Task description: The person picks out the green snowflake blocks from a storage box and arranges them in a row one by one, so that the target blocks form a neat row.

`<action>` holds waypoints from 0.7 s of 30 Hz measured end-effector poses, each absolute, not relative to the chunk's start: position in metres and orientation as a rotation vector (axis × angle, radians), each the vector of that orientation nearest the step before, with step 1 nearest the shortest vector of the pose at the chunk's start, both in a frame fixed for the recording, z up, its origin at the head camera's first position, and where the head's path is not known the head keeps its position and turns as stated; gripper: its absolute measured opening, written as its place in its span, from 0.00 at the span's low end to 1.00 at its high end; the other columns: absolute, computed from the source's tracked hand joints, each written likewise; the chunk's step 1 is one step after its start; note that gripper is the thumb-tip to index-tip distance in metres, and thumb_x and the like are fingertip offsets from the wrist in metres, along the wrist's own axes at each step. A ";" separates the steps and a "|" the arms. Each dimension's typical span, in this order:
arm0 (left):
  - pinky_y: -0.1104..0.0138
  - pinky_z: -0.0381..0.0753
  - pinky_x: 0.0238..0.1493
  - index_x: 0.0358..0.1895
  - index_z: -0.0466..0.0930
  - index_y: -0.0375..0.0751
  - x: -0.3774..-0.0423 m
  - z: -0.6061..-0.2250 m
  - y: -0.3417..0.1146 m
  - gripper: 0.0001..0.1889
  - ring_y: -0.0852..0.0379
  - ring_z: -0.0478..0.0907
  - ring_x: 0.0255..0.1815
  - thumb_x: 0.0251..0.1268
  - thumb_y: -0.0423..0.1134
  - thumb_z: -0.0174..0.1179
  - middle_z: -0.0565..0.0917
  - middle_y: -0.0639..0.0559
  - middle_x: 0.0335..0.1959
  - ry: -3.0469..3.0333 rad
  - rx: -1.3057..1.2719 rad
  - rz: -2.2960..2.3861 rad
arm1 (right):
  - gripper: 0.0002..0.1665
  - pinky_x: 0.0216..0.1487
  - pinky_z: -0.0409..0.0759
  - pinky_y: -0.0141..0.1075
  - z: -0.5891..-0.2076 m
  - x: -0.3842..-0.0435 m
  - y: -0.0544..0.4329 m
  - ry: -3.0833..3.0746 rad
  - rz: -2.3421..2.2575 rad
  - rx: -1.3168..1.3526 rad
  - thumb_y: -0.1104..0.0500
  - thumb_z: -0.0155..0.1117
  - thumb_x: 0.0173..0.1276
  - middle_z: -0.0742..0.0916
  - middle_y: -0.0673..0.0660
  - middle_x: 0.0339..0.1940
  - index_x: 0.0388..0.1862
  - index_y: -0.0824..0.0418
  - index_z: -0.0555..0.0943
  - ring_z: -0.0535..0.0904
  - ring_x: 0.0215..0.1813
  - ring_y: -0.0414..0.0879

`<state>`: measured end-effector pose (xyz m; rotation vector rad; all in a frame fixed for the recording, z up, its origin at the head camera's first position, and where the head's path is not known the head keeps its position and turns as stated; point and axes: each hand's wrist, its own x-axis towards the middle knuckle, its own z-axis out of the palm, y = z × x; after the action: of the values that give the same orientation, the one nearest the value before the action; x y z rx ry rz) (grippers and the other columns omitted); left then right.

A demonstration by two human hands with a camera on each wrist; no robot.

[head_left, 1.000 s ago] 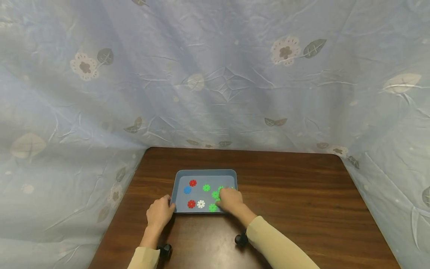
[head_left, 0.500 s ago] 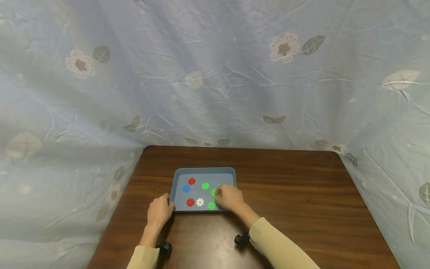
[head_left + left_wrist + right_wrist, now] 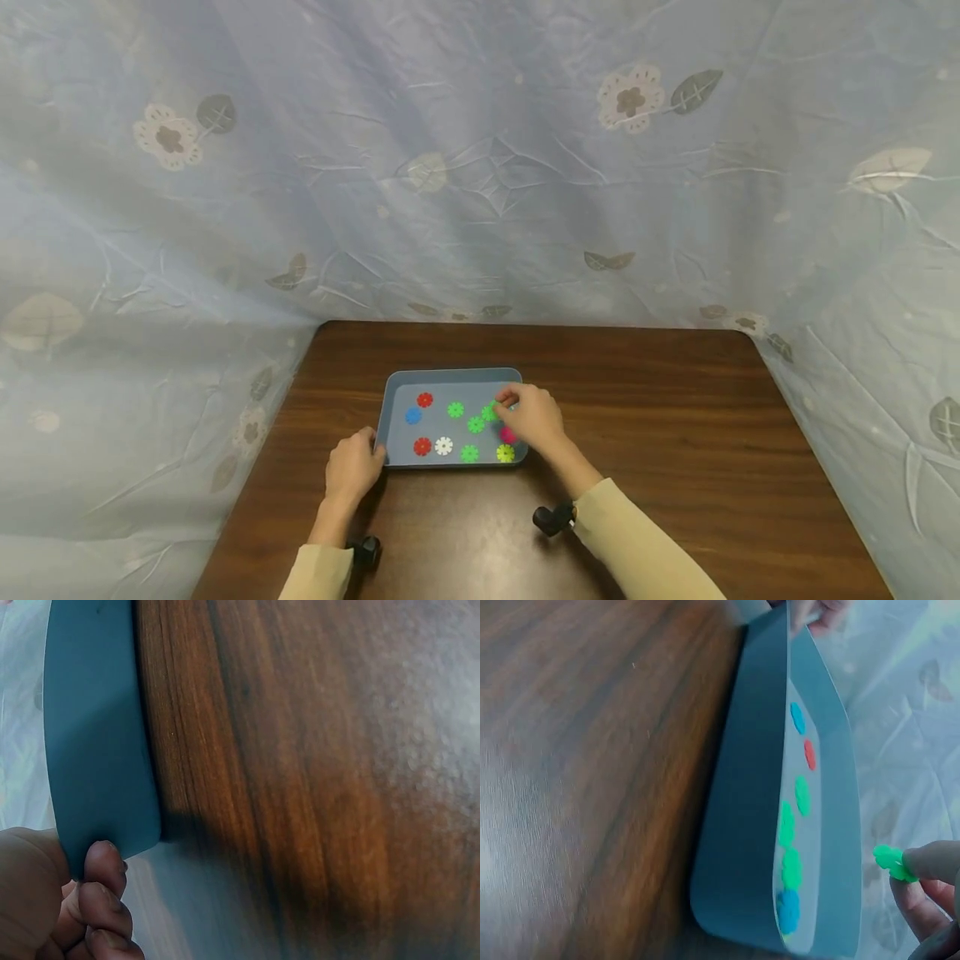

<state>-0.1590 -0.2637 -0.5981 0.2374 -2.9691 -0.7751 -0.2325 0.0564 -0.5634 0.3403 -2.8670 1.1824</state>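
Note:
A shallow grey-blue tray (image 3: 453,372) holds several flower-shaped plastic discs. My left hand (image 3: 352,468) grips its near left corner, with thumb and curled fingers on the wall (image 3: 97,735) in the left wrist view. Over the tray's right side, my right hand (image 3: 532,417) pinches a green flower-shaped disc (image 3: 895,862) between thumb and fingers, above the rim. Below that hand lie a pink disc (image 3: 507,434) and a yellow disc (image 3: 505,452). Green discs (image 3: 476,425) lie near the middle; a white disc (image 3: 444,446), red discs (image 3: 422,447) and a blue disc (image 3: 413,416) lie further left.
The tray stands on a dark brown wooden table (image 3: 660,433). Pale patterned curtain (image 3: 495,167) hangs behind the table and along both sides. Each wrist wears a small black camera, such as the right one (image 3: 552,520).
My right hand has risen from the tray's near right part and moved up and right with a green disc. The pink and yellow discs have come into sight. My left hand stays at the corner.

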 end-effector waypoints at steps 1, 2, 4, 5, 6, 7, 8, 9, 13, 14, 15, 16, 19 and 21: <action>0.57 0.71 0.20 0.46 0.83 0.31 -0.159 -0.598 -0.264 0.11 0.51 0.70 0.18 0.67 0.35 0.63 0.80 0.45 0.22 -2.969 0.235 -0.778 | 0.06 0.24 0.73 0.39 -0.562 -0.234 0.059 -2.854 1.194 0.316 0.53 0.74 0.67 0.89 0.44 0.34 0.40 0.51 0.89 0.76 0.22 0.38; 0.57 0.71 0.20 0.46 0.83 0.30 -0.159 -0.598 -0.263 0.11 0.51 0.70 0.18 0.67 0.35 0.63 0.80 0.45 0.22 -2.970 0.235 -0.778 | 0.06 0.25 0.74 0.40 -0.562 -0.235 0.063 -2.840 1.206 0.299 0.53 0.74 0.67 0.89 0.45 0.34 0.40 0.51 0.89 0.77 0.23 0.39; 0.58 0.71 0.20 0.48 0.83 0.30 -0.160 -0.598 -0.264 0.12 0.51 0.70 0.18 0.68 0.36 0.63 0.80 0.44 0.22 -2.974 0.241 -0.780 | 0.05 0.29 0.76 0.41 -0.561 -0.237 0.069 -2.815 1.226 0.262 0.53 0.74 0.66 0.89 0.45 0.33 0.39 0.51 0.89 0.79 0.27 0.41; 0.58 0.71 0.20 0.48 0.83 0.30 -0.160 -0.599 -0.263 0.12 0.51 0.70 0.18 0.68 0.36 0.63 0.81 0.44 0.23 -2.977 0.244 -0.777 | 0.05 0.31 0.77 0.42 -0.561 -0.238 0.072 -2.804 1.228 0.244 0.53 0.74 0.66 0.89 0.44 0.33 0.39 0.50 0.89 0.81 0.30 0.41; 0.58 0.71 0.20 0.48 0.83 0.30 -0.160 -0.599 -0.263 0.12 0.51 0.70 0.18 0.68 0.36 0.63 0.81 0.44 0.23 -2.980 0.246 -0.776 | 0.05 0.33 0.77 0.42 -0.562 -0.239 0.076 -2.796 1.232 0.226 0.53 0.74 0.66 0.89 0.44 0.33 0.38 0.50 0.89 0.82 0.32 0.41; 0.58 0.71 0.20 0.48 0.83 0.30 -0.160 -0.599 -0.264 0.13 0.51 0.70 0.18 0.68 0.36 0.63 0.81 0.43 0.23 -2.982 0.247 -0.777 | 0.05 0.34 0.77 0.42 -0.562 -0.240 0.078 -2.787 1.243 0.207 0.53 0.74 0.65 0.89 0.44 0.32 0.38 0.50 0.89 0.82 0.33 0.41; 0.58 0.71 0.20 0.49 0.83 0.30 -0.160 -0.599 -0.264 0.13 0.51 0.70 0.18 0.68 0.37 0.63 0.81 0.43 0.23 -2.986 0.253 -0.776 | 0.05 0.35 0.77 0.43 -0.562 -0.241 0.081 -2.780 1.253 0.190 0.53 0.74 0.65 0.89 0.44 0.32 0.38 0.50 0.89 0.83 0.33 0.42; 0.58 0.71 0.20 0.48 0.83 0.30 -0.160 -0.600 -0.265 0.13 0.51 0.70 0.18 0.68 0.37 0.63 0.81 0.43 0.23 -2.988 0.255 -0.772 | 0.05 0.35 0.77 0.42 -0.563 -0.242 0.084 -2.776 1.259 0.171 0.53 0.75 0.65 0.89 0.44 0.32 0.39 0.50 0.89 0.83 0.32 0.42; 0.57 0.71 0.20 0.48 0.83 0.30 -0.160 -0.600 -0.265 0.13 0.51 0.70 0.18 0.67 0.37 0.63 0.80 0.44 0.22 -2.989 0.254 -0.768 | 0.07 0.33 0.76 0.42 -0.564 -0.246 0.097 -2.764 1.282 0.099 0.52 0.74 0.66 0.90 0.46 0.33 0.40 0.52 0.89 0.82 0.30 0.42; 0.57 0.71 0.20 0.48 0.83 0.30 -0.160 -0.600 -0.265 0.13 0.51 0.70 0.18 0.67 0.37 0.63 0.80 0.45 0.22 -2.988 0.252 -0.767 | 0.07 0.32 0.76 0.42 -0.564 -0.247 0.101 -2.762 1.292 0.085 0.52 0.74 0.66 0.90 0.46 0.34 0.40 0.52 0.89 0.82 0.30 0.43; 0.57 0.71 0.19 0.47 0.83 0.30 -0.160 -0.599 -0.265 0.12 0.51 0.69 0.18 0.67 0.36 0.63 0.80 0.45 0.22 -2.987 0.248 -0.765 | 0.08 0.32 0.76 0.42 -0.565 -0.248 0.104 -2.759 1.295 0.070 0.52 0.74 0.67 0.90 0.47 0.34 0.40 0.52 0.89 0.82 0.30 0.43; 0.57 0.71 0.19 0.47 0.83 0.30 -0.160 -0.599 -0.265 0.12 0.51 0.69 0.18 0.67 0.36 0.63 0.79 0.45 0.21 -2.988 0.249 -0.765 | 0.08 0.32 0.76 0.41 -0.565 -0.249 0.108 -2.754 1.298 0.059 0.51 0.74 0.67 0.90 0.47 0.34 0.41 0.53 0.89 0.82 0.30 0.43; 0.57 0.70 0.19 0.46 0.83 0.31 -0.161 -0.599 -0.265 0.11 0.50 0.69 0.18 0.67 0.36 0.63 0.78 0.46 0.20 -2.987 0.247 -0.764 | 0.09 0.31 0.75 0.42 -0.568 -0.251 0.118 -2.745 1.307 0.025 0.51 0.74 0.67 0.90 0.48 0.35 0.41 0.54 0.89 0.83 0.31 0.45; 0.56 0.71 0.20 0.45 0.83 0.32 -0.161 -0.599 -0.265 0.11 0.50 0.70 0.18 0.67 0.36 0.63 0.78 0.46 0.20 -2.987 0.248 -0.761 | 0.10 0.33 0.76 0.42 -0.571 -0.254 0.125 -2.736 1.303 0.004 0.51 0.74 0.66 0.90 0.49 0.34 0.41 0.55 0.89 0.83 0.33 0.46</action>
<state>-0.1609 -0.2647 -0.5986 0.2479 -2.9866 -0.7607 -0.2538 0.1247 -0.5715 0.0036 -2.7358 1.3026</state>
